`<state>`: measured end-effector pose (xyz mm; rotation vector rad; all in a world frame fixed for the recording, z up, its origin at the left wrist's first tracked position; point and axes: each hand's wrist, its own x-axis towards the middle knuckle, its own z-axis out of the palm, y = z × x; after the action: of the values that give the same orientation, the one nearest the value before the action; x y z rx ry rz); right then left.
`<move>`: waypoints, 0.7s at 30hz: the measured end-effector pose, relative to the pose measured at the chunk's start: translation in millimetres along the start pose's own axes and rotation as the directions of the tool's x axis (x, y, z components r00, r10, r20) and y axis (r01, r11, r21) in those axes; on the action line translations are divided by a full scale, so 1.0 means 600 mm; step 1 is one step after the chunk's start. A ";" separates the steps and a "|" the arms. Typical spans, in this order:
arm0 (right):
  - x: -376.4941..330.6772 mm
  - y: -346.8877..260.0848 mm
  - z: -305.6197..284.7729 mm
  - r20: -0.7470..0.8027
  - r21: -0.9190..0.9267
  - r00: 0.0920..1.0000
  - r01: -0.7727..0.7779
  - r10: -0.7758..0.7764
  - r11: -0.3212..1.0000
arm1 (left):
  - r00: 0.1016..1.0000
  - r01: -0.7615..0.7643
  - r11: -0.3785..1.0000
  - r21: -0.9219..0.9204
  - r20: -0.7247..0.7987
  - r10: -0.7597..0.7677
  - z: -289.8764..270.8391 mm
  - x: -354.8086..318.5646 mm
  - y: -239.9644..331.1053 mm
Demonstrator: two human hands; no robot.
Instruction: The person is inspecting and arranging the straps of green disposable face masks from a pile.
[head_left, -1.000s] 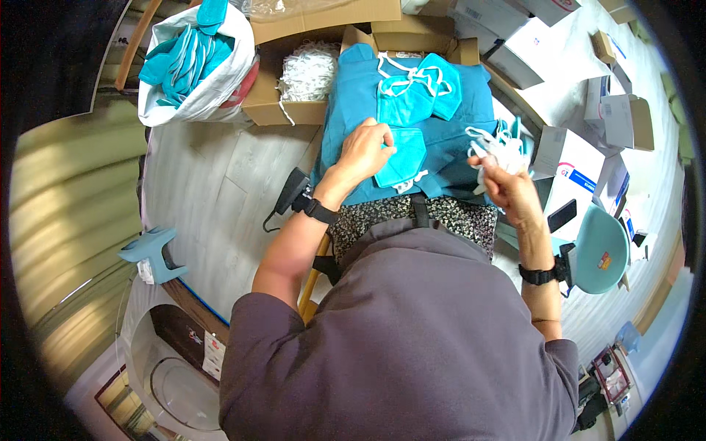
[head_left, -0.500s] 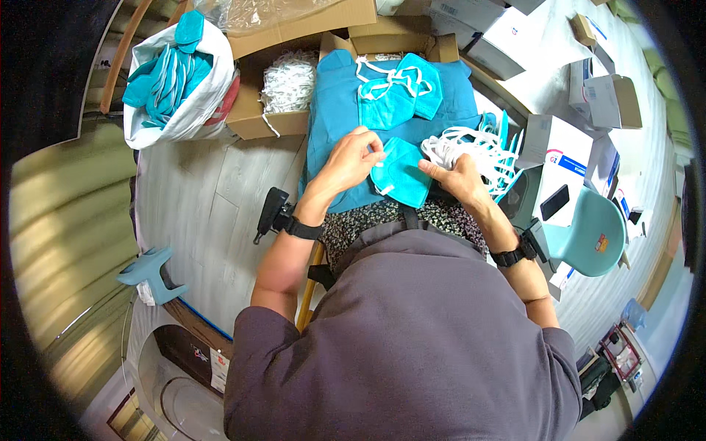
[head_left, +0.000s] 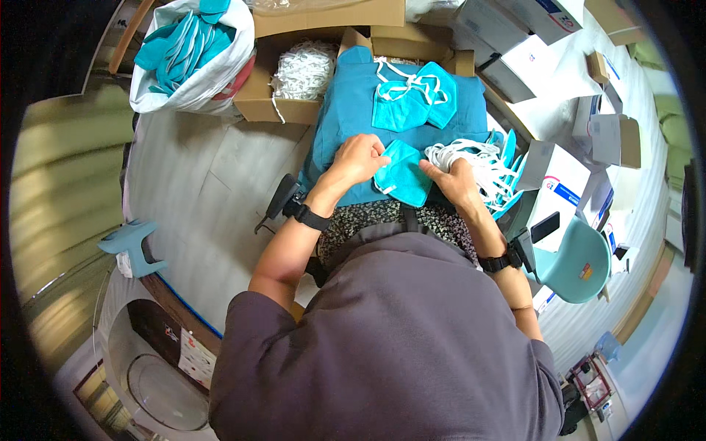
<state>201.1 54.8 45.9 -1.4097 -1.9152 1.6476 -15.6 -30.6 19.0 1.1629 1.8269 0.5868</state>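
A teal folded face mask (head_left: 403, 176) lies before me at the near edge of a blue cloth-covered surface (head_left: 346, 114), a small white strap end at its lower left. My left hand (head_left: 358, 159) has its fingertips pinched at the mask's upper left edge; whatever is between them is too small to see. My right hand (head_left: 460, 184) has its thumb on the mask's right edge, its other fingers curled and partly hidden. Beside that hand lies a bundle of white elastic straps (head_left: 482, 158), with teal masks (head_left: 509, 154) under and beyond it.
Further back on the cloth lie two teal masks (head_left: 401, 106) with white straps. A box of white straps (head_left: 303, 70) and a white sack of teal pieces (head_left: 243, 44) stand at the back left. At the right are white cartons (head_left: 551, 173), a teal chair (head_left: 588, 272) and a phone (head_left: 545, 227).
The whole view has shifted slightly. My left fingertips have come closer to the mask's upper left edge. My right hand stays at the mask's right side.
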 end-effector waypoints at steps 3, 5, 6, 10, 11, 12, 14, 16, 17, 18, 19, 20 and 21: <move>-0.018 -0.023 -0.003 -0.040 0.058 0.998 0.053 -0.050 0.997 | 0.997 -0.070 0.974 -0.215 -0.029 0.066 0.001 -0.014 0.018; -0.018 -0.008 -0.011 -0.165 0.117 0.985 0.077 -0.057 0.990 | 0.997 -0.065 0.952 -0.300 -0.047 0.053 -0.021 -0.033 0.074; -0.022 -0.021 -0.014 -0.258 0.185 0.962 0.140 -0.090 0.973 | 0.997 -0.071 0.907 -0.415 -0.039 0.060 -0.017 -0.030 0.075; -0.017 -0.060 -0.052 -0.491 0.270 0.856 0.324 -0.160 0.906 | 0.971 -0.223 0.675 -0.704 -0.101 0.215 0.009 -0.015 0.102; -0.016 -0.070 -0.064 -0.514 0.258 0.838 0.355 -0.184 0.898 | 0.969 -0.221 0.648 -0.729 -0.092 0.228 0.011 -0.016 0.110; -0.020 -0.066 -0.083 -0.493 0.216 0.857 0.289 -0.151 0.933 | 0.966 -0.220 0.616 -0.757 -0.081 0.245 0.014 -0.018 0.122; -0.009 -0.050 -0.108 -0.507 0.283 0.850 0.320 -0.143 0.904 | 0.954 -0.237 0.556 -0.797 -0.083 0.288 0.023 -0.015 0.140; -0.006 -0.049 -0.120 -0.510 0.354 0.855 0.306 -0.092 0.884 | 0.936 -0.248 0.691 -0.680 0.017 0.352 0.017 -0.017 0.148; -0.008 -0.050 -0.126 -0.491 0.405 0.869 0.279 -0.050 0.871 | 0.924 -0.257 0.749 -0.611 0.070 0.375 0.015 -0.016 0.151; -0.010 -0.051 -0.129 -0.468 0.459 0.883 0.250 -0.006 0.853 | 0.875 -0.437 0.798 -0.415 0.010 0.484 0.021 -0.010 0.146; -0.011 -0.052 -0.132 -0.455 0.470 0.890 0.249 -0.009 0.847 | 0.881 -0.400 0.812 -0.425 0.067 0.468 0.031 -0.010 0.141; -0.012 -0.055 -0.136 -0.442 0.481 0.897 0.248 -0.012 0.841 | 0.860 -0.441 0.787 -0.431 0.048 0.508 0.042 -0.007 0.134; -0.014 -0.057 -0.138 -0.434 0.495 0.901 0.248 -0.011 0.833 | 0.836 -0.480 0.762 -0.435 0.036 0.548 0.039 -0.009 0.138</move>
<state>247.4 103.5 105.9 -1.2245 -1.1527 1.4999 45.2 0.8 71.4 1.3718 1.1464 1.1019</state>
